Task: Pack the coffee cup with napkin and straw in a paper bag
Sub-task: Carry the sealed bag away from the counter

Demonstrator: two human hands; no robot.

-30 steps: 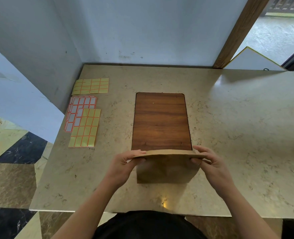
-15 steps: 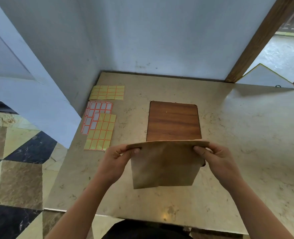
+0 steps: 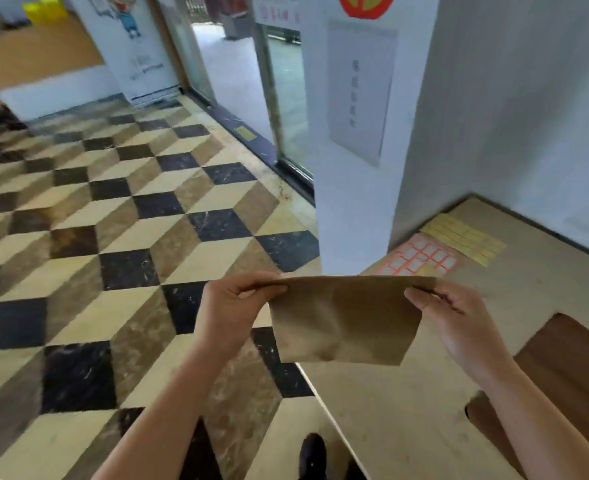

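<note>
The left hand pinches the top left corner of the paper bag, thumb on the near face and fingers curled behind the rim. The bag hangs flat in the air between both hands, over the left edge of the stone counter, with the checkered floor below its left half. The right hand grips the top right corner the same way, its forearm reaching in from the near right above the wooden board.

The mouth looks unopened — the bag is a flat sheet, and neither cup, napkin nor straw is in view. The main risk, I judge, is that thin paper held only by two corner pinches tears or slips if the hands pull apart too sharply to open it; a drop here could land it on the floor rather than the counter. Sticker sheets lie far right on the counter — well apart from the bag.
</note>
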